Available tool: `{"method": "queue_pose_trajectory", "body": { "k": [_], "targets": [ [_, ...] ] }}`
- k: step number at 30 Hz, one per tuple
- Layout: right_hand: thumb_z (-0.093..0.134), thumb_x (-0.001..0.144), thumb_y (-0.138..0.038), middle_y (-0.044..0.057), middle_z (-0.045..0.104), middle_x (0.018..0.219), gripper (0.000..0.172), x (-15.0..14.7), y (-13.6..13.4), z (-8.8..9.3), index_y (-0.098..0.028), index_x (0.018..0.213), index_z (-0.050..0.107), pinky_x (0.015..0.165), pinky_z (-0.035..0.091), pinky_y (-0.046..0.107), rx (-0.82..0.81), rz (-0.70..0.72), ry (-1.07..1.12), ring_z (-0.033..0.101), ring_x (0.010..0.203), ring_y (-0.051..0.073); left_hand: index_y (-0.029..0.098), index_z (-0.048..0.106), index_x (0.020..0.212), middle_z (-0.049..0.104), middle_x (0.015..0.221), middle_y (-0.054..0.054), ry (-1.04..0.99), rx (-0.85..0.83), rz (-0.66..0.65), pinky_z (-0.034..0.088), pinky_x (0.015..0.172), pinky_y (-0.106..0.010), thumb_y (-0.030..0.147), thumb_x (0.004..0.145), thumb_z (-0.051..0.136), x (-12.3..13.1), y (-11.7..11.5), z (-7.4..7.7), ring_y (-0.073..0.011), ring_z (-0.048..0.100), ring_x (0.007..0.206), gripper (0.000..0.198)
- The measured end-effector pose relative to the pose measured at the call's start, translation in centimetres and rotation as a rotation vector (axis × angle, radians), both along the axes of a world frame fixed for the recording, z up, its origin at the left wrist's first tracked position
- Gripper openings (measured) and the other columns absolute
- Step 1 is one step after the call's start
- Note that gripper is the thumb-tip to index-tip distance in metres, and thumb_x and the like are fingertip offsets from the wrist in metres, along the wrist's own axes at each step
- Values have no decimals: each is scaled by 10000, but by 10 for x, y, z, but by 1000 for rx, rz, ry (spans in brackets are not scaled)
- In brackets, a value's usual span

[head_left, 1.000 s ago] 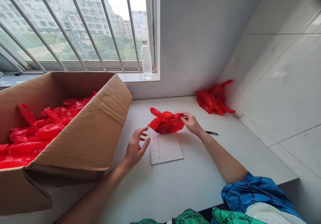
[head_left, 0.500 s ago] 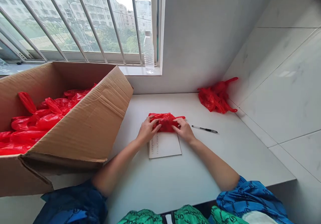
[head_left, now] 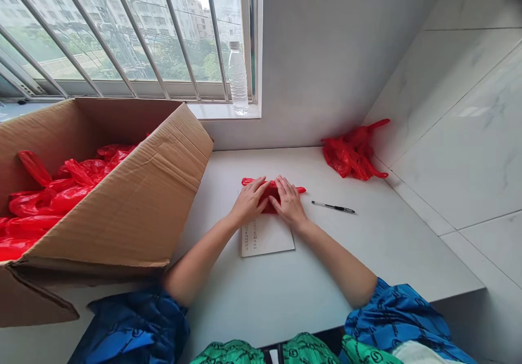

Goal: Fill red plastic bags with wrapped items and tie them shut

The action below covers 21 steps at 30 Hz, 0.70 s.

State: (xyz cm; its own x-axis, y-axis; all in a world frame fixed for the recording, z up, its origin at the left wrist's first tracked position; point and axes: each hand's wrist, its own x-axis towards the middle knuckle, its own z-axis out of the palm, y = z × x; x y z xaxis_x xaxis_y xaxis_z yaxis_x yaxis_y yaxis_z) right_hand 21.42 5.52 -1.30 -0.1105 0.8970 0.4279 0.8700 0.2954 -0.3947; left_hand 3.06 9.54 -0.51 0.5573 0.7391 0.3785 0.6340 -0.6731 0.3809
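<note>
A red plastic bag (head_left: 271, 191) lies flattened on the white counter (head_left: 310, 277), at the top edge of a sheet of paper (head_left: 267, 236) with printed lines. My left hand (head_left: 249, 201) and my right hand (head_left: 289, 202) both press down on the bag, fingers stretched out flat and close together, side by side. Most of the bag is hidden under the hands; its handles stick out left and right.
A large open cardboard box (head_left: 134, 195) with several red bags (head_left: 53, 190) stands at the left. A heap of red bags (head_left: 354, 152) lies in the far right corner. A pen (head_left: 333, 207) lies right of my hands. A water bottle (head_left: 238, 79) stands on the window sill.
My right hand lowered the bag from the air onto the counter; my left hand came over to it. Both hands have since moved together and flattened it.
</note>
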Motion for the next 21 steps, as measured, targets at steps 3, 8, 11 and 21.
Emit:
{"method": "queue_pose_trajectory", "body": {
  "k": [3, 8, 11, 21],
  "targets": [
    [357, 1016, -487, 136, 276, 1623, 693, -5, 1, -18, -150, 1592, 171, 1219, 195, 509, -121, -18, -61, 237, 1508, 276, 172, 315, 1547, 332, 1597, -132, 125, -84, -31, 258, 1208, -492, 411, 996, 384, 3, 6, -17, -274, 291, 1489, 605],
    [306, 1021, -540, 125, 197, 1645, 730, 0, -3, -25, -140, 1602, 120, 1239, 141, 496, -164, -21, -114, 187, 1525, 260, 141, 229, 1577, 231, 1635, -112, 199, -55, -4, 152, 1244, -486, 456, 1016, 302, -2, 1, -25, -250, 204, 1522, 647],
    [276, 1025, -547, 119, 188, 1647, 724, 0, -2, -23, -121, 1596, 150, 1244, 124, 490, -186, -19, -147, 171, 1529, 253, 145, 216, 1581, 234, 1634, -107, 209, -36, 14, 139, 1247, -487, 449, 1016, 298, -1, -2, -24, -250, 216, 1518, 647],
    [277, 1011, -597, 102, 218, 1645, 750, 3, -4, -19, -128, 1588, 173, 1243, 119, 494, -195, 16, -28, 189, 1524, 236, 183, 206, 1579, 294, 1616, -117, 24, -16, 11, 224, 1219, -476, 487, 997, 392, -8, 0, -25, -264, 285, 1487, 682]
  ]
}}
